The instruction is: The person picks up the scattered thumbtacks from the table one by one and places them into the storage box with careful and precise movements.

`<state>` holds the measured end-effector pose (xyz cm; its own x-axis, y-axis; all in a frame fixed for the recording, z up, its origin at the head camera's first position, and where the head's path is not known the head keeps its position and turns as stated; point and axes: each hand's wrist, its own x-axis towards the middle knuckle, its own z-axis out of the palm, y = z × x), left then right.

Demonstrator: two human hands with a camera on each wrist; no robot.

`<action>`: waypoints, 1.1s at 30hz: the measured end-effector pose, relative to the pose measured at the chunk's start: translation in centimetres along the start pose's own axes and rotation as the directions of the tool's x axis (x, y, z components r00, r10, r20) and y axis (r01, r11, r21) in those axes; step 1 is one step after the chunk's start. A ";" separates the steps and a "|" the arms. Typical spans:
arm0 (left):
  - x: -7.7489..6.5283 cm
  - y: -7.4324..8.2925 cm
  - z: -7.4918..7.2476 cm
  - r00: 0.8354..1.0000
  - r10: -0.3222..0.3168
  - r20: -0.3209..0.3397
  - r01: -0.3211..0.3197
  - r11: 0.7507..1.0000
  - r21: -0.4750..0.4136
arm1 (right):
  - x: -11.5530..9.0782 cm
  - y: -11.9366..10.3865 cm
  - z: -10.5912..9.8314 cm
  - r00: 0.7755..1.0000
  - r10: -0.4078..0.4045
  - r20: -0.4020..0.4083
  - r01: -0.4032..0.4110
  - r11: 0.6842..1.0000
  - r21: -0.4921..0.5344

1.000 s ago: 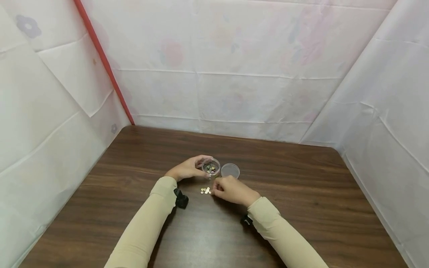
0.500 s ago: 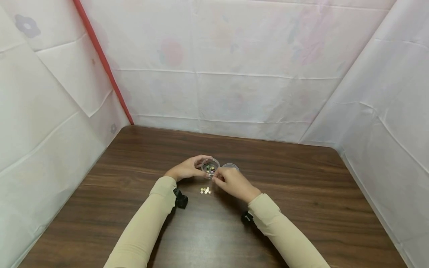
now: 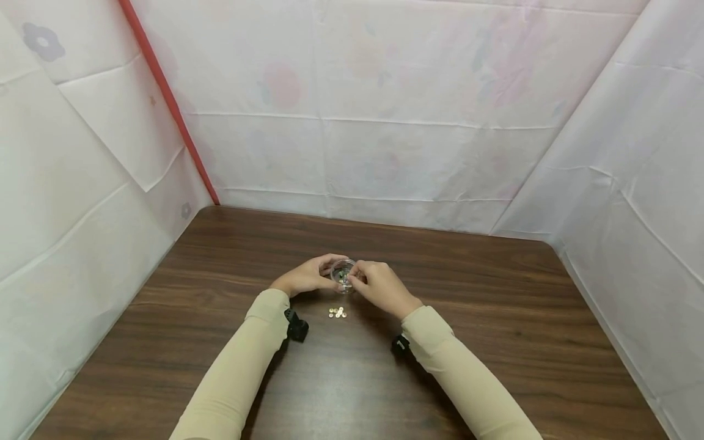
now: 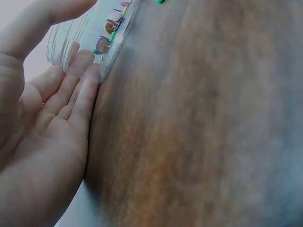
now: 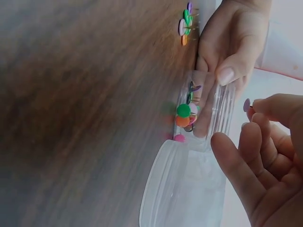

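Note:
A clear round plastic jar [image 5: 220, 118] holds several coloured thumbtacks [image 5: 183, 110] at its bottom. My left hand [image 3: 308, 277] grips its side, thumb and fingers wrapped round the wall, as the left wrist view shows. Over the jar's mouth, my right hand [image 3: 382, 286] pinches one light purple thumbtack [image 5: 246, 105] between thumb and finger, apart from the rim. On the wooden table, nearer the body than the jar, lies a small group of thumbtacks [image 3: 338, 313], golden side up. The right wrist view shows their purple, green, white and orange heads.
Beside the jar lies its clear lid [image 5: 161, 189]; the right hand hides it in the head view. The brown wooden table [image 3: 495, 324] stretches out around both arms. White patterned cloth [image 3: 352, 159] hangs behind and at both sides, with a red strip [image 3: 170, 101] at the left.
My right hand has risen from the thumbtacks on the table, moving away from the body to the jar's mouth and covering the lid. The left hand and jar have hardly moved.

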<state>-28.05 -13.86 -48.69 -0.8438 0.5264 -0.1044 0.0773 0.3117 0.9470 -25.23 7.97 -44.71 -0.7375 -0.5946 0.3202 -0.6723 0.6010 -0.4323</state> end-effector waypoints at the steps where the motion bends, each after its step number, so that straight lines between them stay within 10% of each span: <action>1: 0.0 0.0 0.0 1.000 0.001 0.003 -0.001 1.000 -0.003 | 0.1 0.1 0.0 1.000 -0.004 0.001 0.004 1.000 0.001; 33: -0.1 0.3 0.1 1.000 -0.013 -0.013 0.013 1.000 -0.010 | 2.6 0.9 1.1 0.985 0.125 0.119 -0.125 0.992 -0.009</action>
<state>-27.93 -13.76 -48.42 -0.8514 0.5122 -0.1130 0.0608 0.3105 0.9486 -27.68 6.36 -45.24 -0.8027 -0.5744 0.1608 -0.5756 0.6752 -0.4613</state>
